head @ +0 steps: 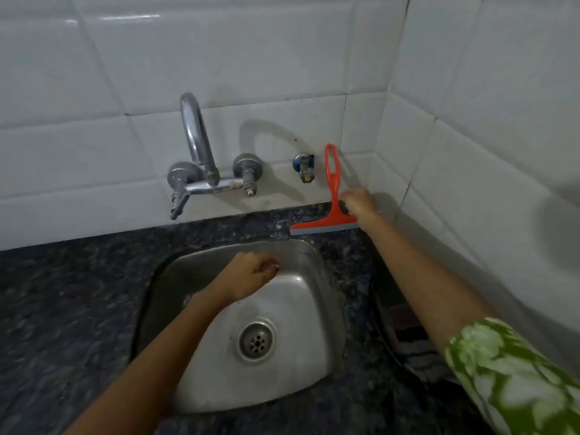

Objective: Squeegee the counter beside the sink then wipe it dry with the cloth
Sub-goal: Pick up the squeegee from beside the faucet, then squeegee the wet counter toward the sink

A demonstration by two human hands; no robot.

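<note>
Your right hand (357,204), right of centre, touches the upright squeegee (333,196), grip unclear; your curled left hand (254,274) idles lower.

A chrome wall-mounted mixer tap (201,171) with a tall curved spout projects from the white tiled wall (219,58). To its right sits a small angle valve (303,166) with a blue collar and brass outlet. Below, a round perforated drain strainer (256,341) lies in the basin floor.
</note>
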